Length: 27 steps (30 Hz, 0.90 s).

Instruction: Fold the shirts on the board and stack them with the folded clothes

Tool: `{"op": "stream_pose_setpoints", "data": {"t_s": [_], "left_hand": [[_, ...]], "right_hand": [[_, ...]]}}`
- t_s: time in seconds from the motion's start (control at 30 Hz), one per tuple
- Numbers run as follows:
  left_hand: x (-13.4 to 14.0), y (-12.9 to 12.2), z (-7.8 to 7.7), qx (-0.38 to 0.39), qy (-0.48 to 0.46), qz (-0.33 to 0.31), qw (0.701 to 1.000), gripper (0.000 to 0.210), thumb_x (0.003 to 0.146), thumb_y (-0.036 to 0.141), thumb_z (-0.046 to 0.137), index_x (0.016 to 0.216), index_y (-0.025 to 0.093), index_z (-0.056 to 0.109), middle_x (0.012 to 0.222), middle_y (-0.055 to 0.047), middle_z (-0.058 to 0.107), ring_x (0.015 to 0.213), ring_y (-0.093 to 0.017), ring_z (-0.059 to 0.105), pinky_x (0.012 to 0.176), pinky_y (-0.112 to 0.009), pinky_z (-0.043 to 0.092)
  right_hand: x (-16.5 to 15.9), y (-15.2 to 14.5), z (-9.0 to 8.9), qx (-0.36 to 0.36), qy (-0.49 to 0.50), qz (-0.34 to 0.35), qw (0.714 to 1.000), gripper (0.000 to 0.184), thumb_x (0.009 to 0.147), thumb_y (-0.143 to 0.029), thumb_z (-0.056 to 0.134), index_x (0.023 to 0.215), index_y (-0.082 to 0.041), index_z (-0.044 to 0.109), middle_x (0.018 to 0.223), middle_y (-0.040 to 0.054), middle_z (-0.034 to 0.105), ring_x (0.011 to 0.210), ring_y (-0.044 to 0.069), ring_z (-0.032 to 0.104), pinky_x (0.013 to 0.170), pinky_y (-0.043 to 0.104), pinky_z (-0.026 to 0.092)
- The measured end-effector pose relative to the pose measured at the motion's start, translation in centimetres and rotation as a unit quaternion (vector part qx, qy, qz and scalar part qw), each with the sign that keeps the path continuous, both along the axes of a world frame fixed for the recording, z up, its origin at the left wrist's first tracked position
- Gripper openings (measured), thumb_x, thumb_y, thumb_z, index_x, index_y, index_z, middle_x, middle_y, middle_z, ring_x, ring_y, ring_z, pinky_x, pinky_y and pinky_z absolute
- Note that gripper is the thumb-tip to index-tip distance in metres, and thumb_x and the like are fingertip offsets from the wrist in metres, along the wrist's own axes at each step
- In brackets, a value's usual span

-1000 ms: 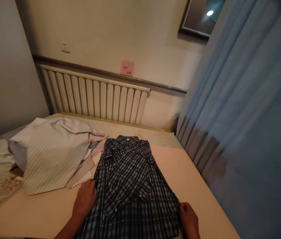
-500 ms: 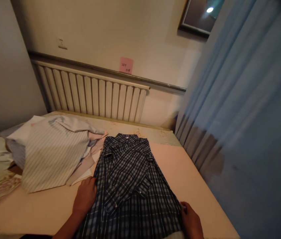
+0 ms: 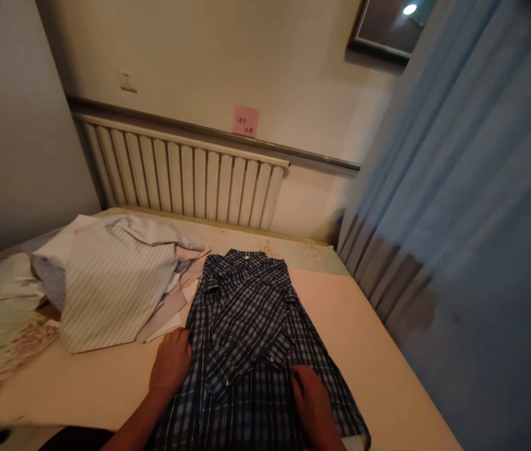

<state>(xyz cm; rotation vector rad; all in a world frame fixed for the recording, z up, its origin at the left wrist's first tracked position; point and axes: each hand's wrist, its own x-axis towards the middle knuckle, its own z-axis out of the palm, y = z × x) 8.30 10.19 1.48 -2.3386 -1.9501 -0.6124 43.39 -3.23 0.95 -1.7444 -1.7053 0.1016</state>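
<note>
A dark blue plaid shirt (image 3: 251, 313) lies front up on the bed, collar away from me, both sleeves folded across its chest. At its left side edge is my left hand (image 3: 171, 363), closed on the cloth with curled fingers. My right hand (image 3: 312, 404) is over the lower body of the shirt, just below a sleeve cuff; its fingers are loosely bent and apart, with nothing visible held. The lower end of the shirt runs out of view, and a pale patch shows by its right corner.
Left of the shirt lies a heap of clothes with a striped shirt (image 3: 119, 282) on top. A radiator (image 3: 185, 175) and a wall with a pink note (image 3: 246, 121) stand behind the bed. A blue curtain (image 3: 457, 238) hangs along the right side.
My right hand has left the shirt's right edge and moved left over its lower body. My left hand stays at the left edge. The view has shifted slightly.
</note>
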Motion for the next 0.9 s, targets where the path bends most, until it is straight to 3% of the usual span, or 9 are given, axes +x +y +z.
{"op": "stream_pose_setpoints", "data": {"t_s": [0.37, 0.57, 0.67, 0.8, 0.9], "left_hand": [[-0.2, 0.2, -0.3, -0.022, -0.011, 0.004, 1.000, 0.026, 0.086, 0.014, 0.041, 0.105, 0.016, 0.058, 0.111, -0.010, 0.058, 0.107, -0.024, 0.050, 0.090, -0.037, 0.038], [0.0, -0.2, -0.1, -0.010, -0.013, 0.007, 1.000, 0.027, 0.086, 0.013, 0.040, 0.107, 0.016, 0.058, 0.109, -0.010, 0.058, 0.107, -0.024, 0.050, 0.091, -0.037, 0.038], [0.0, -0.3, 0.1, -0.007, -0.011, 0.006, 1.000, 0.028, 0.086, 0.012, 0.040, 0.108, 0.016, 0.058, 0.109, -0.010, 0.058, 0.106, -0.024, 0.050, 0.091, -0.037, 0.037], [0.1, -0.3, 0.3, -0.011, -0.014, 0.011, 1.000, 0.028, 0.086, 0.012, 0.040, 0.107, 0.017, 0.058, 0.109, -0.010, 0.058, 0.107, -0.024, 0.050, 0.091, -0.037, 0.037], [0.1, -0.3, 0.3, -0.014, -0.015, 0.012, 1.000, 0.027, 0.086, 0.013, 0.041, 0.106, 0.017, 0.059, 0.110, -0.010, 0.058, 0.108, -0.024, 0.050, 0.091, -0.036, 0.037]], "right_hand": [[-3.7, 2.3, 0.8, 0.047, -0.043, 0.064, 0.996, 0.030, 0.080, -0.006, 0.045, 0.099, -0.022, 0.061, 0.095, 0.0044, 0.066, 0.090, 0.020, 0.063, 0.083, 0.035, 0.053], [-7.2, 3.7, -0.3, 0.061, -0.132, 0.110, 0.983, 0.050, 0.072, -0.002, 0.048, 0.118, -0.020, 0.059, 0.124, 0.0088, 0.061, 0.111, 0.023, 0.059, 0.092, 0.036, 0.050], [-9.2, 4.6, -1.1, 0.042, -0.204, 0.147, 0.967, 0.058, 0.067, -0.001, 0.052, 0.121, -0.022, 0.058, 0.130, 0.0086, 0.059, 0.103, 0.025, 0.062, 0.084, 0.037, 0.052], [-10.9, 5.8, -1.6, 0.041, -0.222, 0.147, 0.963, 0.038, 0.070, -0.003, 0.052, 0.098, -0.024, 0.065, 0.115, 0.0052, 0.066, 0.090, 0.021, 0.064, 0.077, 0.032, 0.050], [-11.3, 6.6, -0.5, 0.021, -0.120, 0.153, 0.981, 0.029, 0.072, -0.003, 0.047, 0.084, -0.022, 0.065, 0.095, 0.0037, 0.068, 0.085, 0.017, 0.063, 0.076, 0.027, 0.048]]}}
